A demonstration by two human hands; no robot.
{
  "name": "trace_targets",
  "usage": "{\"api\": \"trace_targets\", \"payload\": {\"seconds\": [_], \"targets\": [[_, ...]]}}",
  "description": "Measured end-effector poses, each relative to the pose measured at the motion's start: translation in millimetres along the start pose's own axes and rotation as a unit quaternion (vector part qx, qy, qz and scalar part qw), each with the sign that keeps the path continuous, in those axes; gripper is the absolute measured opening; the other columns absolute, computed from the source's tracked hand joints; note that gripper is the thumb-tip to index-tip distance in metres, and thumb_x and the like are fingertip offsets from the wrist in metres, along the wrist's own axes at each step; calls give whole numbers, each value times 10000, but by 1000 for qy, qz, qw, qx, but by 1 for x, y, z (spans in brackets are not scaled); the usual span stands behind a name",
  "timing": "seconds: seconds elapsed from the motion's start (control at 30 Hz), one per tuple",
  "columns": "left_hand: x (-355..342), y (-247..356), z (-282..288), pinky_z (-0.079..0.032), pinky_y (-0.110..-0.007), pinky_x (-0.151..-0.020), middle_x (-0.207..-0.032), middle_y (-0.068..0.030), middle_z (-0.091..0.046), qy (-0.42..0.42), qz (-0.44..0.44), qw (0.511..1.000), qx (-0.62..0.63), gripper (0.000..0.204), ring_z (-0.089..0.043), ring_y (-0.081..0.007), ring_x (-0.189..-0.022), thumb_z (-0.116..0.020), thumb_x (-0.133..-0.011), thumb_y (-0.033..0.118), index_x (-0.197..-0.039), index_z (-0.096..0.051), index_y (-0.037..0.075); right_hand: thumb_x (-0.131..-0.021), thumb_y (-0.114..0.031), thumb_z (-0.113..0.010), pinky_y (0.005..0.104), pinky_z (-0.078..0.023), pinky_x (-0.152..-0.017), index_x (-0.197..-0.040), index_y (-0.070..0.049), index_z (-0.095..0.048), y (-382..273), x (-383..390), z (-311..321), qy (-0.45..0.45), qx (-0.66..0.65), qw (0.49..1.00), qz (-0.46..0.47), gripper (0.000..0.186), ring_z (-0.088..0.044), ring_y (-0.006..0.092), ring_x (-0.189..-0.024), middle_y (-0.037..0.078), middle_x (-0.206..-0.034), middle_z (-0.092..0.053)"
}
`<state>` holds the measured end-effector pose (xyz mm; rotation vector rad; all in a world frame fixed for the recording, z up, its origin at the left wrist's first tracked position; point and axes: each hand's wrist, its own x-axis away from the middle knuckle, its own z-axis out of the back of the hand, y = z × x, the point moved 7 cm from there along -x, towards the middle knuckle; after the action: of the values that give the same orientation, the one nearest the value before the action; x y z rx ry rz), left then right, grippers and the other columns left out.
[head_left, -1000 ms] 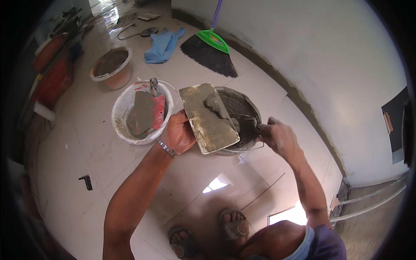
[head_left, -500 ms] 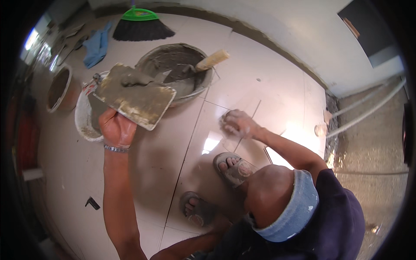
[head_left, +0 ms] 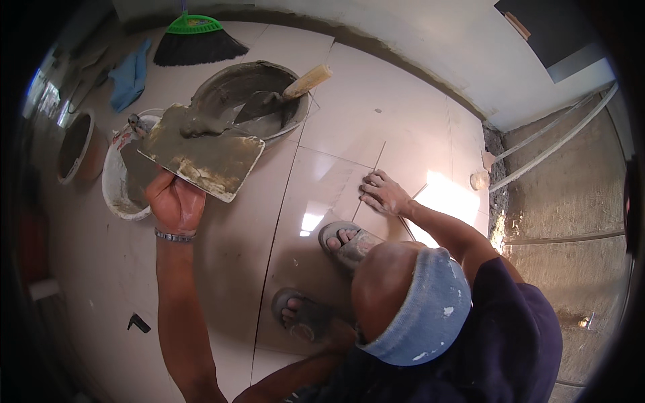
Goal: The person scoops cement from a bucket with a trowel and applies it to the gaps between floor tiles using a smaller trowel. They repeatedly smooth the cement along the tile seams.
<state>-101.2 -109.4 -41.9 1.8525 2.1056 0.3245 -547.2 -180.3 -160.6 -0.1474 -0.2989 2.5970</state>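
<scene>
Squatting on the floor, near the tub I clasp the board in my left hand, my right hand loosely spread down low, and tilting could slide the mortar off.

Head-worn fisheye, facing down, left hand and right hand near

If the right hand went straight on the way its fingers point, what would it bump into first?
In the picture, the right hand points across floor tiles toward the paste-smeared board, probably meeting that first. The board looks raised, so it might pass beneath; depth is unclear.
</scene>
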Motion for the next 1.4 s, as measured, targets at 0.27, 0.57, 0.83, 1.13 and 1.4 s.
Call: {"api": "trace_targets", "payload": {"seconds": [0.27, 0.57, 0.83, 1.13, 1.4], "targets": [[17, 2, 16, -322, -513, -1163, -1468, -172, -479, -32, -6, 999, -30, 525, -462, -329, -1345, -439, -946, 124, -1448, -414, -26, -928, -255, -611, 448, -447, -996, -1036, -83, -645, 11, 83, 15, 28, 25, 996, -83, 205, -517, 343, -1125, 134, -1090, -593], [6, -4, -12, -378, -467, -1151, -1425, -214, -497, -172, 111, 979, -5, 442, -502, -321, -1302, -456, -1008, 126, -1394, -431, -86, -783, -140, -558, 511, -420, -1011, -1055, -64, -593, 23, 189, -1, 97, -9, 969, -226, 284, -494, 408, -1197, 204, -1190, -531], [-6, -1, -15, -365, -467, -1159, -1438, -211, -491, -142, 112, 984, -3, 455, -488, -340, -1320, -441, -990, 113, -1403, -428, -78, -698, -102, -602, 512, -403, -1063, -1045, -26, -591, 19, 202, -13, 107, -57, 951, -283, 355, -424, 464, -1286, 245, -1207, -524], [-4, -37, -38, -315, -535, -1164, -1460, -166, -484, -130, 53, 989, 46, 482, -428, -325, -1376, -435, -976, 120, -1445, -430, 7, -802, -15, -528, 493, -493, -840, -984, -36, -589, 56, 181, -5, -113, 48, 905, -408, 194, -631, 396, -957, 188, -858, -654], [-30, -76, -79, -370, -542, -1111, -1418, -152, -510, -67, 98, 989, 91, 480, -481, -321, -1312, -483, -931, 159, -1391, -475, 21, -910, -191, -633, 429, -530, -741, -983, -29, -629, -18, -65, 114, -160, -188, 952, -181, 178, -688, 287, -849, 142, -870, -698]]}}
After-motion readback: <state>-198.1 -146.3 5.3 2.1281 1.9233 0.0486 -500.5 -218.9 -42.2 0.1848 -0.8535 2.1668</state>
